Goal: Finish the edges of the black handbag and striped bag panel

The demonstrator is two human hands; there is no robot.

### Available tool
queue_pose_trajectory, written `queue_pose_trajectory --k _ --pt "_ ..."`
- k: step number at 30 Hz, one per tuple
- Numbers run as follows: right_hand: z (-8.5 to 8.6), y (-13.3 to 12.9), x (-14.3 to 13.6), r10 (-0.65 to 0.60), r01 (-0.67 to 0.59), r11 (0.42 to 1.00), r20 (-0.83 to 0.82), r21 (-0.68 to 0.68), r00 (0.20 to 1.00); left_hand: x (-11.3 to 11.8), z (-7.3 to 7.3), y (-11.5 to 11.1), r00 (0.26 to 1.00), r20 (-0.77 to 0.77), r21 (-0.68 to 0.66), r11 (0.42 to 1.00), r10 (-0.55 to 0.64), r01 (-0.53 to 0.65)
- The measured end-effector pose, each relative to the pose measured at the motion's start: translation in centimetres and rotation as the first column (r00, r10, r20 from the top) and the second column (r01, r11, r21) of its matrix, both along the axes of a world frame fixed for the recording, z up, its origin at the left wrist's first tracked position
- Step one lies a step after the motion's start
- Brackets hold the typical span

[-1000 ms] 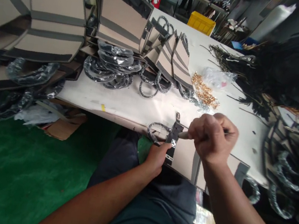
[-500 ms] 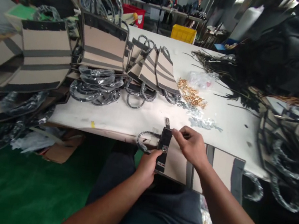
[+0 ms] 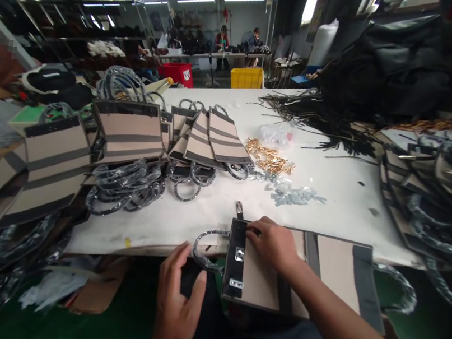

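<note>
A beige handbag panel [image 3: 339,266] with dark bands lies across the table's front edge, over my lap. Plastic-wrapped loop handles stick out at both ends, the left handle [image 3: 200,248] being nearest my left hand. Two metal fittings sit on its left dark band, a square metal plate [image 3: 239,254] and a slotted one below. At the band's far end a metal-tipped tab [image 3: 239,210] projects onto the table. My right hand [image 3: 274,243] rests on the panel beside that band, fingers curled together; what they pinch is hidden. My left hand [image 3: 180,293] is off the panel, fingers apart, holding nothing.
Gold-coloured hardware [image 3: 272,156] and small silver pieces [image 3: 298,195] lie in heaps on the white table [image 3: 192,224]. Stacked bag panels [image 3: 130,129] stand to the left, more panels [image 3: 399,201] to the right. Dark straps [image 3: 334,129] lie behind. People work in the background.
My left hand has let go of the panel's dark band and moved left and down, opening. My right hand stays at the band's upper part. The camera view has tilted upward.
</note>
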State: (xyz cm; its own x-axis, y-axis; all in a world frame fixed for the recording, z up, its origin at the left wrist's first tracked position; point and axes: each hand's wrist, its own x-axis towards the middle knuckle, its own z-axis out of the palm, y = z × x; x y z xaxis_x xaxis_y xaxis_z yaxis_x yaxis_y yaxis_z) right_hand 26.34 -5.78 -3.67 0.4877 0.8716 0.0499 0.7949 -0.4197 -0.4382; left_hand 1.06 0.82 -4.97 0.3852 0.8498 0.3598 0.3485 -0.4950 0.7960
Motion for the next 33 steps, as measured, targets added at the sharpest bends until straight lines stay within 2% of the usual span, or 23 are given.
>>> queue_pose_trajectory --k 1,2,4,6,8,12,16,25,28,33 --pt "0.1 0.0 -0.2 -0.007 0.007 1.000 0.010 -0.004 1.000 0.8 0.5 0.7 0.988 -0.100 0.149 0.980 -0.117 0.131" --pt "0.1 0.0 -0.4 -0.016 0.016 1.000 0.026 -0.006 1.000 1.8 0.9 1.3 0.950 -0.207 0.226 0.933 -0.235 0.280" --pt "-0.1 -0.3 -1.0 -0.042 0.043 0.999 0.069 -0.003 0.997 4.3 1.2 2.7 0.838 -0.383 0.235 0.836 -0.389 0.496" --pt "-0.4 -0.7 -1.6 -0.055 0.054 0.999 0.110 0.010 0.992 6.4 0.8 3.9 0.760 -0.484 0.196 0.792 -0.434 0.578" --pt "-0.8 -1.0 -2.2 -0.039 0.037 0.999 0.142 0.022 0.989 7.4 0.0 4.8 0.723 -0.537 0.181 0.777 -0.435 0.602" --pt "-1.0 -0.7 -2.8 0.011 -0.016 0.999 0.166 0.031 0.986 7.3 -1.0 6.1 0.694 -0.582 0.190 0.759 -0.424 0.623" --pt "-0.9 0.1 -3.0 0.029 -0.035 0.999 0.151 0.034 0.988 7.1 -0.8 7.0 0.689 -0.576 0.157 0.767 -0.441 0.622" --pt "-1.7 1.0 -3.6 0.000 -0.002 1.000 0.184 0.006 0.983 7.8 -1.4 7.8 0.723 -0.519 0.060 0.824 -0.457 0.563" --pt "-1.6 1.3 -3.7 0.019 -0.017 1.000 0.180 -0.014 0.984 7.9 -1.2 7.9 0.699 -0.539 0.031 0.818 -0.470 0.574" --pt "-1.4 1.4 -3.5 0.056 -0.047 0.997 0.184 -0.055 0.981 7.6 -0.7 7.9 0.657 -0.553 0.042 0.771 -0.512 0.636"
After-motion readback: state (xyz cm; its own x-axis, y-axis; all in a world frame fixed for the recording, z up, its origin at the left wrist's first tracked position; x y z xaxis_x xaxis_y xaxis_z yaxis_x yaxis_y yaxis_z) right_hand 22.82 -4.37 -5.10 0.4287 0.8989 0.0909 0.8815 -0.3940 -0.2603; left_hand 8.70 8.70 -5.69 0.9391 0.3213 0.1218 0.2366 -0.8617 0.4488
